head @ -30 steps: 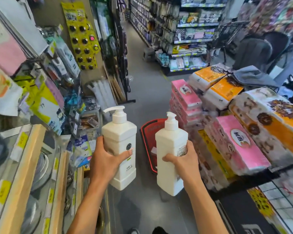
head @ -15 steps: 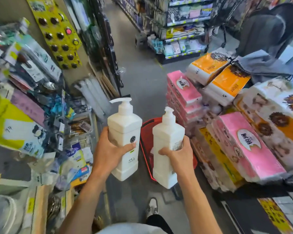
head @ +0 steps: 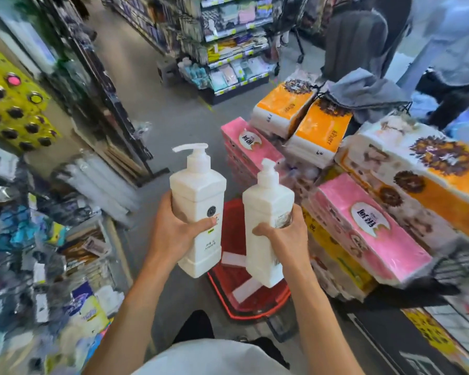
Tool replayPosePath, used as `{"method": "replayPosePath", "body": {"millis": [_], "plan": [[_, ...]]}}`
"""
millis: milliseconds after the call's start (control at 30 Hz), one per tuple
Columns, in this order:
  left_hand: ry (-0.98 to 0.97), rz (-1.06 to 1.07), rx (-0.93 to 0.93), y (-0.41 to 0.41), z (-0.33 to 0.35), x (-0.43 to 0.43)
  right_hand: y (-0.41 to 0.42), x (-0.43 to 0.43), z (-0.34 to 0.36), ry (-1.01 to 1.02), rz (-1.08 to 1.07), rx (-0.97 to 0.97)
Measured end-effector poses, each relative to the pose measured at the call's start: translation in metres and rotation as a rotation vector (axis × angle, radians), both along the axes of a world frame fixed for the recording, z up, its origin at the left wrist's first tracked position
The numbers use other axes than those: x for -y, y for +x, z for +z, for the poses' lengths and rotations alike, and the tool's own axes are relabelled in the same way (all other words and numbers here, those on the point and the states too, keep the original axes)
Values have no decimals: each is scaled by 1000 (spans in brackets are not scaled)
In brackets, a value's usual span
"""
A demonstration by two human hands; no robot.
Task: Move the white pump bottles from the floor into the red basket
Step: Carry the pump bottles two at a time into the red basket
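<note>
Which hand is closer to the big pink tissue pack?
Right. The right hand is just left of the pink tissue pack, almost beside it; the left hand is farther left.

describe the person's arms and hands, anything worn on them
The left hand and right hand are bare: no gloves, rings or watch in view. The forearms are bare too, no sleeves showing. A pale top shows below.

A smooth grey floor (head: pixel 157 104) is running from near to far down the aisle. Tall metal shelves of packaged goods (head: pixel 236 44) are standing at the far end. Pink plastic-wrapped tissue packs (head: pixel 368 228) and orange plastic-wrapped tissue packs (head: pixel 282 106) are piling up on the right, and a yellow card display with dark round buttons (head: pixel 14 112) is hanging on the left.
</note>
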State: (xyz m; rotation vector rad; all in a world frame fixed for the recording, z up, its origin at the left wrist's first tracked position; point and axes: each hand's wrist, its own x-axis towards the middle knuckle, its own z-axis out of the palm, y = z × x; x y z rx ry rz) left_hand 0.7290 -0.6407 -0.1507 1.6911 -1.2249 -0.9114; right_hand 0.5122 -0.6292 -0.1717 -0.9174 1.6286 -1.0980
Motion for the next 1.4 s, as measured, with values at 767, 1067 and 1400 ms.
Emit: {"method": "replayPosePath", "body": {"millis": [767, 1067, 1400], "plan": [[338, -588, 50, -29, -120, 210, 20, 39, -83, 292, -724, 42], [511, -688, 291, -45, -296, 219, 7, 31, -266, 506, -826, 99], [527, -1124, 868, -43, -481, 256, 26, 66, -472, 655, -488, -11]]}}
